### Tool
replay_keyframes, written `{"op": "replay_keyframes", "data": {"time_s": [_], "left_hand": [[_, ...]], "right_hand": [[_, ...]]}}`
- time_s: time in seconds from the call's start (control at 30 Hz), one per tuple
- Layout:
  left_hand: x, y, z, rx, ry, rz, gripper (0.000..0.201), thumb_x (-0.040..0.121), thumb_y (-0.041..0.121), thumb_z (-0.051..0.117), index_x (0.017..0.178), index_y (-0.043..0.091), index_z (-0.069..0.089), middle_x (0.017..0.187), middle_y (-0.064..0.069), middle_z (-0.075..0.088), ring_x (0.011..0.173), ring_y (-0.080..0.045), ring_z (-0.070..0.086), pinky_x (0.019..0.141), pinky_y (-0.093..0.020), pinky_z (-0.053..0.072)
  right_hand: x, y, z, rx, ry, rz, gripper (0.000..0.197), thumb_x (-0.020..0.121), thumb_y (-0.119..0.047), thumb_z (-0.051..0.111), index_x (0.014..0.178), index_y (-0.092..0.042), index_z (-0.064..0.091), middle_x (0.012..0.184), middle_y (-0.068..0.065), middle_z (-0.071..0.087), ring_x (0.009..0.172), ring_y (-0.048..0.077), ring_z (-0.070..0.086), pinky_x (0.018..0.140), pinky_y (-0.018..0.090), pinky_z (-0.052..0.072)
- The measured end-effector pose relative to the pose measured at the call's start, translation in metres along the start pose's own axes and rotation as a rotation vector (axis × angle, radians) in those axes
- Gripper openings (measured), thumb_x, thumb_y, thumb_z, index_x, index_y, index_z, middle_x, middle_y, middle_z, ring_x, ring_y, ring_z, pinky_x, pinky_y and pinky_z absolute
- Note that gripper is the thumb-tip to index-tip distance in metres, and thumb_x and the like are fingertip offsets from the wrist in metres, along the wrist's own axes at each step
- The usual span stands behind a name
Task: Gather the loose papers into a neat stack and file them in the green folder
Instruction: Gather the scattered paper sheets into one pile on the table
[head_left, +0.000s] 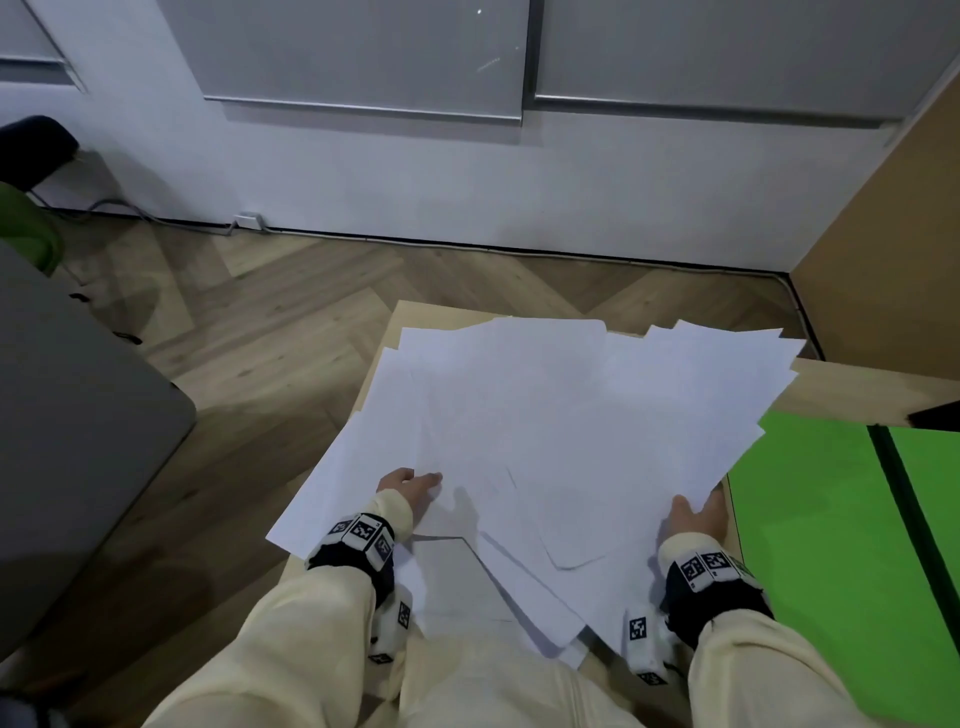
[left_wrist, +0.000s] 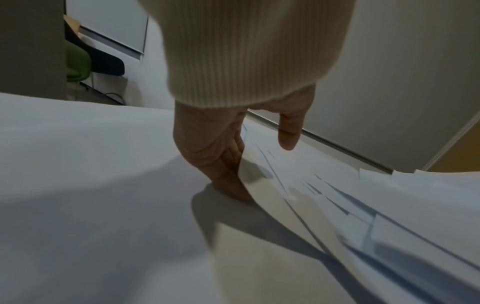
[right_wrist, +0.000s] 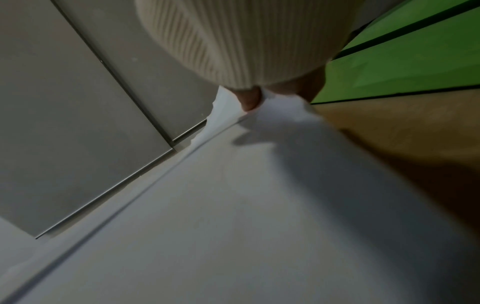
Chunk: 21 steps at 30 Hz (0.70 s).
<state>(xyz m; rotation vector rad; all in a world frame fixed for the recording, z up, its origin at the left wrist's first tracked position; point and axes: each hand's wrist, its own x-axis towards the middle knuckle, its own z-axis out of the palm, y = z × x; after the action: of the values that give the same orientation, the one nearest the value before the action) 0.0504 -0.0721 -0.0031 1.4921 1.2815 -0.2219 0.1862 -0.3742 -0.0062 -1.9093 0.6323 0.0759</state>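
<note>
Several loose white papers (head_left: 571, 415) lie fanned out over a light wooden table (head_left: 857, 384). My left hand (head_left: 410, 486) holds the fan at its near left edge. In the left wrist view its fingers (left_wrist: 207, 148) reach under the sheets (left_wrist: 337, 195) with the thumb just above them. My right hand (head_left: 696, 514) grips the near right edge. In the right wrist view its thumb (right_wrist: 250, 100) presses on top of the paper (right_wrist: 233, 205) and the fingers are hidden below. The green folder (head_left: 810, 519) lies open to the right, and the fan's right edge overlaps it. The folder (right_wrist: 405, 67) is visible past the right hand.
A grey tabletop (head_left: 62, 415) stands to the left across a strip of wooden floor (head_left: 260, 338). A green chair (head_left: 26, 223) is at the far left. A tan wooden panel (head_left: 883, 208) rises at the right. A dark object (head_left: 935, 415) pokes in past the folder.
</note>
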Motion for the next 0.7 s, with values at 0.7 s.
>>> {"op": "replay_keyframes", "data": {"time_s": [0.7], "left_hand": [[0.02, 0.037, 0.043, 0.174, 0.096, 0.116, 0.044, 0.093, 0.02, 0.051, 0.134, 0.005, 0.05, 0.135, -0.017, 0.055, 0.123, -0.038, 0.052, 0.105, -0.043, 0.042]], "right_hand": [[0.053, -0.021, 0.02, -0.481, -0.238, -0.113, 0.052, 0.088, 0.0, 0.04, 0.139, -0.004, 0.038, 0.147, 0.012, 0.04, 0.125, 0.036, 0.048, 0.106, 0.039, 0.036]]}}
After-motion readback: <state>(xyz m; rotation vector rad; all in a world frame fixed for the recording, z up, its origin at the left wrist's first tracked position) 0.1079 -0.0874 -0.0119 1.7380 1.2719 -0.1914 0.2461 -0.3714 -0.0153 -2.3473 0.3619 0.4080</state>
